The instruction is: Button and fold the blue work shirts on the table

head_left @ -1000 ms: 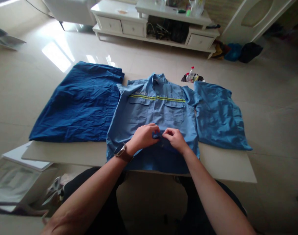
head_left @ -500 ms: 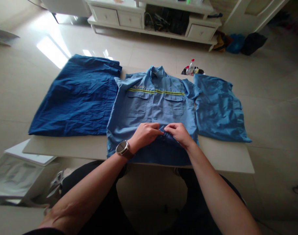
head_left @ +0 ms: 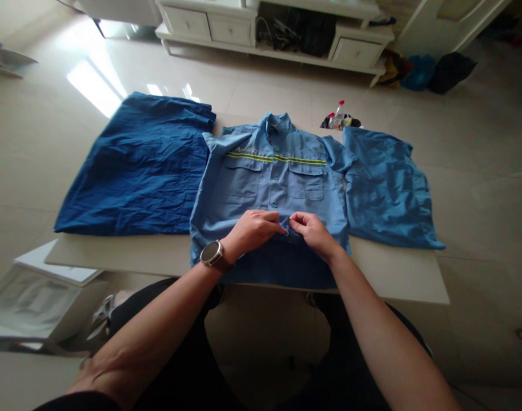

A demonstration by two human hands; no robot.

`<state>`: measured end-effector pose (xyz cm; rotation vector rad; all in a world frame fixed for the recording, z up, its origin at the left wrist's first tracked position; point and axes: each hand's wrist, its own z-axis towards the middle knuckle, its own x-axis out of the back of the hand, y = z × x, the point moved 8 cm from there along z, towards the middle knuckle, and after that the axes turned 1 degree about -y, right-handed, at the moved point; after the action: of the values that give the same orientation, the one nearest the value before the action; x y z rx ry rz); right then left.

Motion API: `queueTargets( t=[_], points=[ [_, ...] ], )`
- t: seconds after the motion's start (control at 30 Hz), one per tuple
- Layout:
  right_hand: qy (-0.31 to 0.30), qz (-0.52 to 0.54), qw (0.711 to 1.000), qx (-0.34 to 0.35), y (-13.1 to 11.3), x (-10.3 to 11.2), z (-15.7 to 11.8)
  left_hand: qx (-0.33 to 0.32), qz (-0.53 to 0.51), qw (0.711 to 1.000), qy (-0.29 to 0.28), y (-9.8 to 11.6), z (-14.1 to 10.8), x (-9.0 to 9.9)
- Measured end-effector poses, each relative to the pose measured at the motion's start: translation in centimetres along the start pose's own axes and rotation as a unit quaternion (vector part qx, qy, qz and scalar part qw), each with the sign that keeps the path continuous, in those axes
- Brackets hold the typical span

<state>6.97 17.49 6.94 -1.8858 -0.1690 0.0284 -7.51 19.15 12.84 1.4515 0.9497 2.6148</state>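
Note:
A light-blue work shirt with yellow stripes and two chest pockets lies front up on the table, its collar at the far side. My left hand, with a watch on the wrist, pinches the shirt's front placket below the chest. Close beside it, my right hand pinches the same strip of cloth, slightly lifted between the fingertips. A button shows on the placket just above the hands. Whether a button lies between the fingers I cannot make out.
Folded dark-blue clothing lies to the left, and folded lighter-blue clothing to the right, both on the narrow table. Bottles with red caps stand beyond. A white cabinet is at the back, a white box at lower left.
Both hands stay at the placket, with the fingertips slightly farther apart and a bit more raised cloth showing between them. The whole view has shifted a little.

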Motion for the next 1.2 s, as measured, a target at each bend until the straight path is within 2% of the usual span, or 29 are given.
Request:
queueTargets(
  t=[0.17,0.3,0.4,0.47,0.53,0.63,0.7,0.8,0.83,0.9,0.97,1.03,1.13,1.2],
  points=[
    [0.012,-0.057,0.997,0.049,-0.8,-0.2,0.1,0.016,-0.013,1.0,-0.007,-0.1,0.1,0.2],
    [-0.025,-0.057,0.997,0.044,-0.4,-1.0,0.3,0.006,-0.03,1.0,0.004,0.6,0.2,0.3],
    [-0.048,-0.082,0.995,0.021,0.5,-1.5,0.3,0.011,-0.08,0.997,-0.013,1.4,0.3,0.0],
    [-0.033,-0.102,0.994,0.005,1.0,-1.1,0.4,0.042,-0.133,0.988,-0.06,1.4,0.3,-0.6],
    [0.016,-0.102,0.995,-0.002,1.1,0.1,0.5,0.078,-0.191,0.967,-0.151,1.2,-0.2,-2.0],
    [0.117,-0.066,0.991,0.005,1.0,2.7,0.3,0.14,-0.257,0.908,-0.301,0.8,-2.3,-4.2],
    [0.165,-0.058,0.984,0.017,0.9,4.2,0.2,0.198,-0.273,0.864,-0.373,0.0,-4.0,-5.5],
    [0.179,-0.118,0.977,0.005,1.1,5.4,0.1,0.27,-0.284,0.811,-0.434,-0.9,-5.7,-6.7],
    [0.183,-0.163,0.969,-0.007,1.3,5.6,0.0,0.281,-0.285,0.805,-0.438,-1.2,-5.8,-6.9],
    [0.21,-0.281,0.936,-0.012,1.0,5.8,-0.3,0.284,-0.266,0.823,-0.415,-1.9,-5.2,-6.7],
    [0.228,-0.389,0.892,0.027,0.0,4.8,-0.7,0.284,-0.203,0.861,-0.37,-3.0,-4.2,-6.1],
    [0.181,-0.449,0.871,0.082,-0.5,2.0,-0.7,0.291,-0.107,0.892,-0.328,-4.2,-3.6,-5.5],
    [0.043,-0.493,0.862,0.108,0.7,-2.8,-0.5,0.302,-0.002,0.899,-0.317,-5.2,-3.6,-5.3],
    [-0.009,-0.525,0.847,0.087,1.9,-4.5,-0.4,0.307,0.017,0.893,-0.328,-5.3,-3.8,-5.6]
  ],
)
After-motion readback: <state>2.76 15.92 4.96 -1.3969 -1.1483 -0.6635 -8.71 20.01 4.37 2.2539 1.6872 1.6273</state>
